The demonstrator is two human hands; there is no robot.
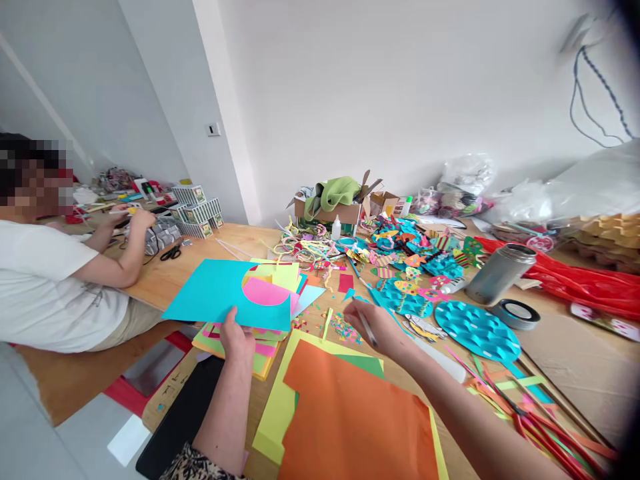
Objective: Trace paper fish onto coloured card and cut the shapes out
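My left hand (pixel 237 339) grips the near edge of a blue paper sheet (pixel 205 287), thumb on top and the other fingers hidden below. A rounded piece is cut out of the sheet's right side, and pink paper (pixel 265 291) shows through the gap. Under it lies a stack of coloured paper (pixel 267 367). My right hand (pixel 373 325) is closed round a slim grey pen-like stick (pixel 367 328), above the table. A small blue paper scrap (pixel 349 294) shows at its fingertips; whether it is held I cannot tell. Tiny paper bits (pixel 345 330) lie just beneath that hand.
Orange paper (pixel 355 413) covers the front. Blue egg-tray discs (pixel 477 330), a steel bottle (pixel 501 273), a tape roll (pixel 516 313) and red-handled scissors (pixel 533 427) are on the right. Behind stands a filled box (pixel 327 210). A co-worker (pixel 45 280) sits at left.
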